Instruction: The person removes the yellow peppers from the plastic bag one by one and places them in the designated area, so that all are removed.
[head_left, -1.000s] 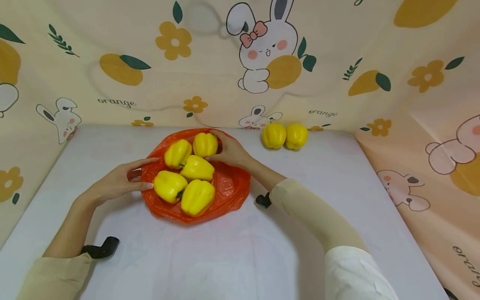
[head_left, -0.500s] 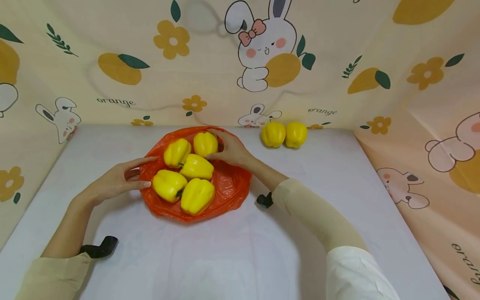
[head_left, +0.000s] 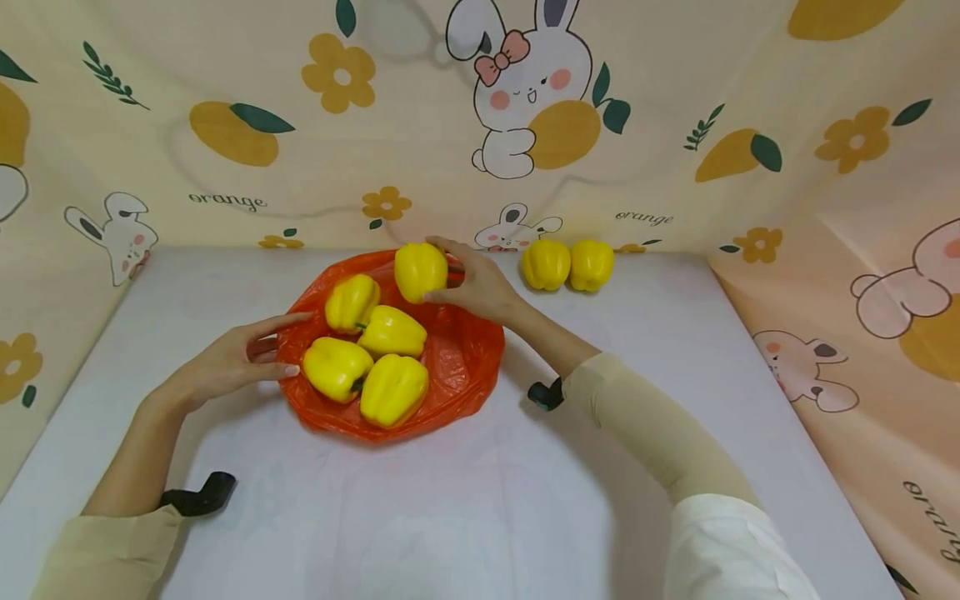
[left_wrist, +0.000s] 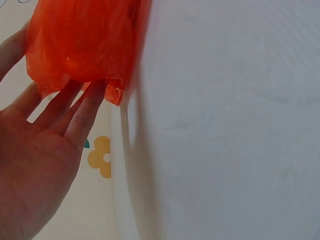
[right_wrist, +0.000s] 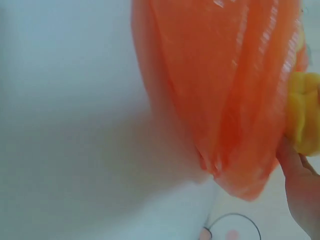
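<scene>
My right hand (head_left: pixel 482 287) grips a yellow bell pepper (head_left: pixel 418 272) by its side, at the back of the opened red plastic bag (head_left: pixel 459 358). The right wrist view shows that pepper (right_wrist: pixel 303 114) at the right edge, beside the bag's outer wall (right_wrist: pixel 210 85). Several other yellow bell peppers (head_left: pixel 394 390) lie inside the bag. At the bag's left side, my left hand (head_left: pixel 225 362) has its fingers spread and touching the rim. From the left wrist, the extended fingers (left_wrist: pixel 86 117) reach behind the red plastic (left_wrist: pixel 82 45).
Two more yellow bell peppers (head_left: pixel 546 265) stand side by side at the back of the white table (head_left: pixel 427 517), right of the bag. A patterned cloth (head_left: pixel 420 150) hangs behind and along the sides. Black wrist devices (head_left: pixel 201 495) sit on both forearms.
The right hand has lifted the back pepper slightly up and to the right, away from the others in the bag. The left hand stays at the bag's left rim.
</scene>
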